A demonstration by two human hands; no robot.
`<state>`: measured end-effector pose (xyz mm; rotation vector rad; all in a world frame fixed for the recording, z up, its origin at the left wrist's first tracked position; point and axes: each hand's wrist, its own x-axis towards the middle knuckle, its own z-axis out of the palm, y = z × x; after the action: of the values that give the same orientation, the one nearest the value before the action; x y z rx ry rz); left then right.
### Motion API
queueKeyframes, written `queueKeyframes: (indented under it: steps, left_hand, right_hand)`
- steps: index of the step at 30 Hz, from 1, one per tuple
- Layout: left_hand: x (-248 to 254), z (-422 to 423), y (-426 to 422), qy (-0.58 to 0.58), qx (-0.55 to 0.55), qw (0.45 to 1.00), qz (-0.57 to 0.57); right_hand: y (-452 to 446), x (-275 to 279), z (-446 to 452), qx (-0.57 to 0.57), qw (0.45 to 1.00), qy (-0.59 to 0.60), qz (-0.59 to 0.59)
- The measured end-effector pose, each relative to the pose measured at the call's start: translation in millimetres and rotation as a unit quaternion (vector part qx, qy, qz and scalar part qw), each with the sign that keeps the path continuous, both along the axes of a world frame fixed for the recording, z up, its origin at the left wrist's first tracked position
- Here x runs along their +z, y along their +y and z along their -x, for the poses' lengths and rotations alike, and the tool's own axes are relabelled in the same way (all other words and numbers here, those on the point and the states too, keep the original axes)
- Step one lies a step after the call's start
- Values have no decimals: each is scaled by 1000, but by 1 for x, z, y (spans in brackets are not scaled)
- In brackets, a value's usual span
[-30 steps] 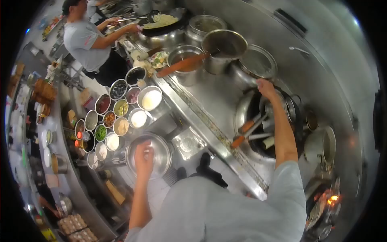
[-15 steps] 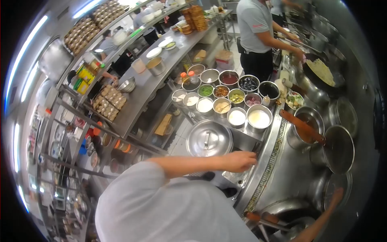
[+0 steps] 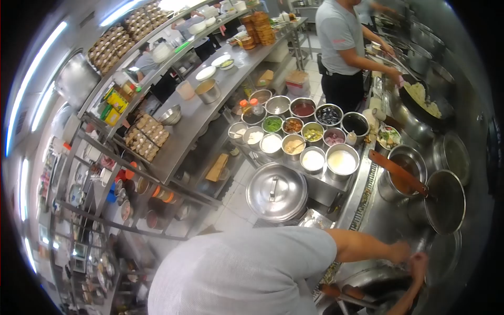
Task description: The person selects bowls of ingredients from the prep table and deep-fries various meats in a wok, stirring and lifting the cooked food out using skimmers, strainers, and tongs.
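Note:
My left hand [image 3: 400, 252] reaches across the stove counter, its fingers smeared by motion. Close beside it, almost touching, my right hand [image 3: 418, 265] is raised with the fingers curled together; anything inside them is too small to make out. Below both hands lies a large wok [image 3: 367, 275], partly covered by my arms. Wooden-handled tools [image 3: 331, 290] rest across its near side. Just right of my hands is a round metal pot [image 3: 444, 257]. Above it another deep pot [image 3: 446, 202] leans, near a steel pot of brownish liquid [image 3: 403, 170] with a wooden handle [image 3: 396, 170] over it.
Several steel tubs of ingredients, including a white one [image 3: 342, 163], stand beyond the counter's grated channel [image 3: 362, 202]. A large lidded pot [image 3: 276, 191] is on my left. Farther along, a co-worker [image 3: 341, 47] handles a wok of pale food [image 3: 420, 100]. Shelving [image 3: 142, 231] lines the far left.
My left hand has moved from the counter's near edge across to the right, and my body has leaned forward. My right hand has shifted slightly left, so the two hands are now together.

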<state>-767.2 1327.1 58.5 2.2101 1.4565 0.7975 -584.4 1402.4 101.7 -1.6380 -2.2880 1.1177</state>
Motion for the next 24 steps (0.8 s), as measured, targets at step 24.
queueKeyframes:
  steps: [24]
  left_hand:
    - [51, 74, -110, -99, -133, 976, -144]
  right_hand:
    - [-241, 64, -14, -51, 870, -438, -222]
